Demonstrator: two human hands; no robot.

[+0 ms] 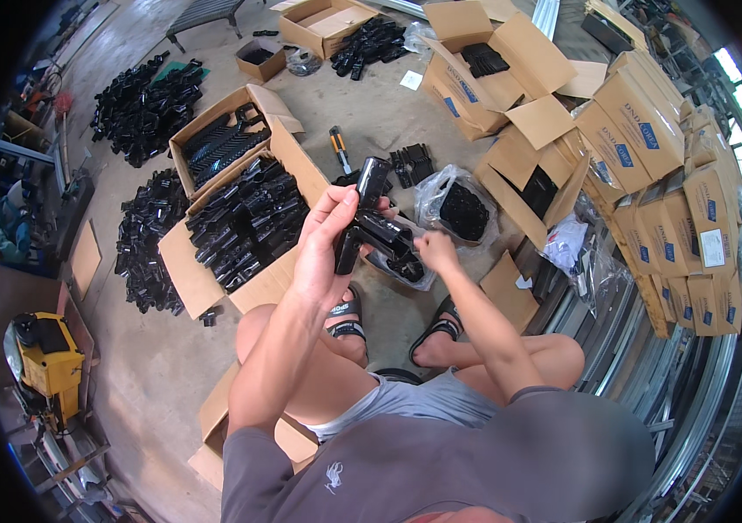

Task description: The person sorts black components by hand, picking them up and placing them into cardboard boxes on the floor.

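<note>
My left hand (320, 237) is wrapped around a glossy black branched fitting (374, 181), raised in front of my knees. One tube-like arm of it points up and away; another reaches toward my right. Close to that right-hand end is my right hand (437, 253), its fingers curled together. Whatever sits between those fingers is too small or hidden to make out. Below the fitting, partly covered by it, lies a clear plastic bag (423, 281) with small dark parts. Just beyond my right hand stands another clear bag (430, 202) of small black pieces (463, 216).
On my left are open cartons (181, 261) packed with black fittings (245, 222), and loose heaps (149, 240) beside them. An orange-handled tool (339, 144) lies ahead. To my right are open boxes (524, 161), metal profiles (650, 366) and stacked cartons (641, 139). A yellow machine (48, 366) stands far left.
</note>
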